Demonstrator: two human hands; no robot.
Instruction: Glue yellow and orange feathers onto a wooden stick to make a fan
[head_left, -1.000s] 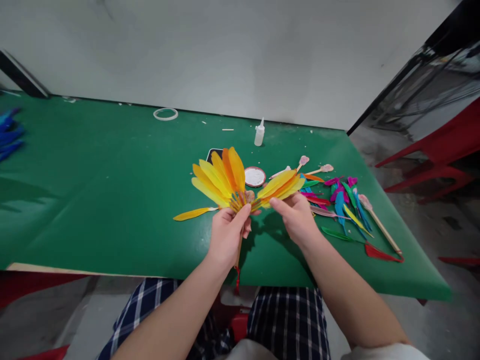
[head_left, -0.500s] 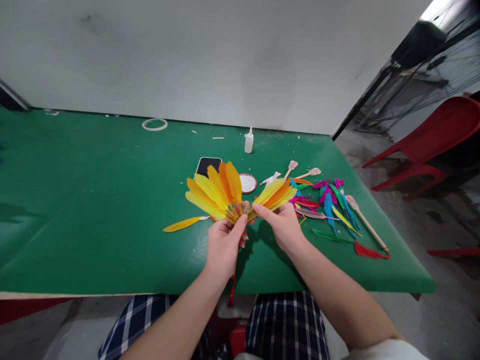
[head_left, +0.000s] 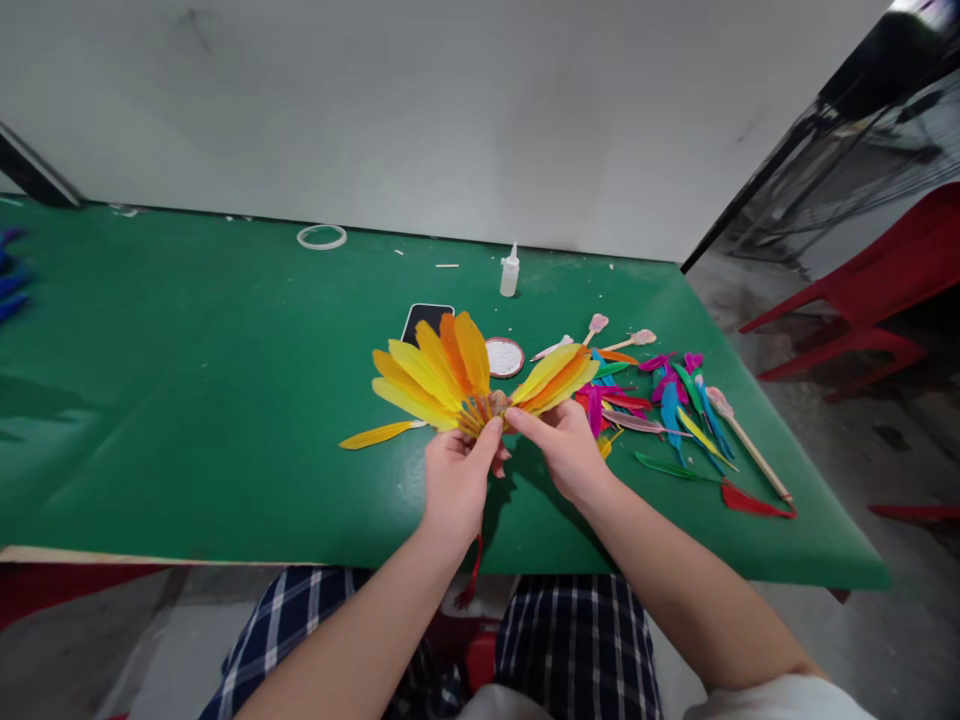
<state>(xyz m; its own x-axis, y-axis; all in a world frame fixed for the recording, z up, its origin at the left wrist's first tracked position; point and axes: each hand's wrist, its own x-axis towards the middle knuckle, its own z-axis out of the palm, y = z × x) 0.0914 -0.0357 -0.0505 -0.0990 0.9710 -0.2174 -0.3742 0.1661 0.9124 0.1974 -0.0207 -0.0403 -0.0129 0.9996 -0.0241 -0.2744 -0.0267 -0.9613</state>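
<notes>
A fan of yellow and orange feathers point(head_left: 435, 370) is spread above the green table, its quills meeting at a small brownish centre point(head_left: 498, 403). My left hand point(head_left: 461, 475) pinches the base of the fan from below left, thumb on the quills. With thumb and fingers closed, my right hand point(head_left: 566, 450) grips the feather bases on the right side. A red tassel point(head_left: 471, 578) hangs under my left hand. One loose yellow feather point(head_left: 379, 435) lies left of the fan. The handle is mostly hidden by my left hand.
Behind the fan are a phone point(head_left: 427, 318), a round dish of white paste point(head_left: 505, 357) and a glue bottle point(head_left: 510, 273). Coloured feathers point(head_left: 671, 410) and a tasselled stick point(head_left: 754, 455) lie at the right. A white ring point(head_left: 322, 237) lies near the wall.
The view has shifted, so the table items appear slightly further right and higher. Both hands keep hold of the fan. Something blue now shows at the far left edge.
</notes>
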